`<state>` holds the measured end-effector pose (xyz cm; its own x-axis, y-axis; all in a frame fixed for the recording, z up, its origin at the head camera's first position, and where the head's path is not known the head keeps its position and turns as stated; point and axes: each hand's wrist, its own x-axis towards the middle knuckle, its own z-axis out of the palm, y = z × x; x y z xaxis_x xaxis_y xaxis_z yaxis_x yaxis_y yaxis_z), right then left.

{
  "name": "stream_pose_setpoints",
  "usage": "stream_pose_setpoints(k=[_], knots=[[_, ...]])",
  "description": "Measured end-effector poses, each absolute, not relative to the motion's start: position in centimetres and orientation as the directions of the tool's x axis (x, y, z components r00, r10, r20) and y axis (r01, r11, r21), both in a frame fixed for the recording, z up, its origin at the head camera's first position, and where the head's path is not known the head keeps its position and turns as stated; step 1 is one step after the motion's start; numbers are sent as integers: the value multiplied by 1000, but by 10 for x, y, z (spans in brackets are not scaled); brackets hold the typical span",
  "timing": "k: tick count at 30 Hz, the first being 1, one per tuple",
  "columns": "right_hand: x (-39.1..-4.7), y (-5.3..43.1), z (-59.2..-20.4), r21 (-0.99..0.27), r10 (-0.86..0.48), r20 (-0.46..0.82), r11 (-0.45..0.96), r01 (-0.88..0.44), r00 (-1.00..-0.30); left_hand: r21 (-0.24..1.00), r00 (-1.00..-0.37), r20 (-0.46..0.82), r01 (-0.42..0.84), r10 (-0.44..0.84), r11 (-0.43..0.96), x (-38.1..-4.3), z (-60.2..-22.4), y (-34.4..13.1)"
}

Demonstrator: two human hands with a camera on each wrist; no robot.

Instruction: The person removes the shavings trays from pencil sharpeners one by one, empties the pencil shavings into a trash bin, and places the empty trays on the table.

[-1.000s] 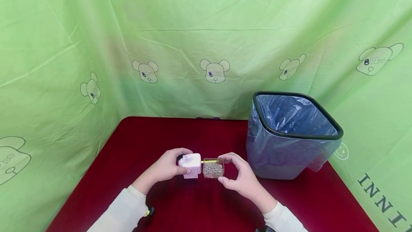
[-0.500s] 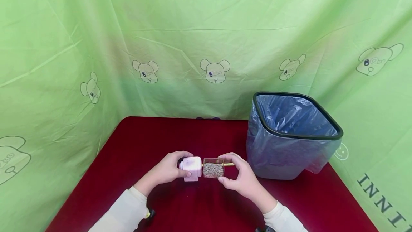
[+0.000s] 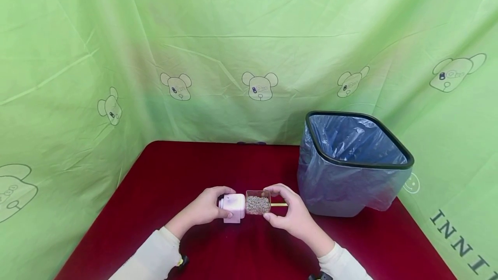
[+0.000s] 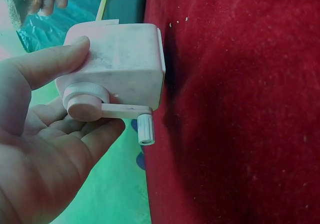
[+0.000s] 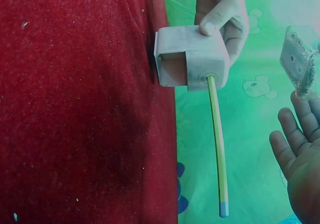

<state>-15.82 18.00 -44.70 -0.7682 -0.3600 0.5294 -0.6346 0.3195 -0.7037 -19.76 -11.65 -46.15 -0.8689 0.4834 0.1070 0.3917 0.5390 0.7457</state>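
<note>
Pink sharpener (image 3: 234, 203) (pencil (image 5: 218, 139) inserted) sits gripped by the left hand (image 3: 209, 205), beside the clear box (image 3: 258, 204) the right hand (image 3: 292, 211) pinches.

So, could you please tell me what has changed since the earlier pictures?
The left hand has brought the pink sharpener toward the person and slightly rightward; the pencil in it came along, now showing right of the clear container. Nothing was grasped or released. The right hand still holds that container, and the lined bin is unmoved.

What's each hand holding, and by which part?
Left hand: pale pink boxy plastic sharpener, by its body near the crank. Right hand: clear rectangular plastic tray, by its right end.
</note>
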Motion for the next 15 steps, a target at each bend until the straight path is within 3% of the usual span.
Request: stream_pose_setpoints(k=[15], knots=[[-158,178,-445,-708,-350,528,320,-629,-773,729,-866,113,406,488,551,-199,-467,-116]])
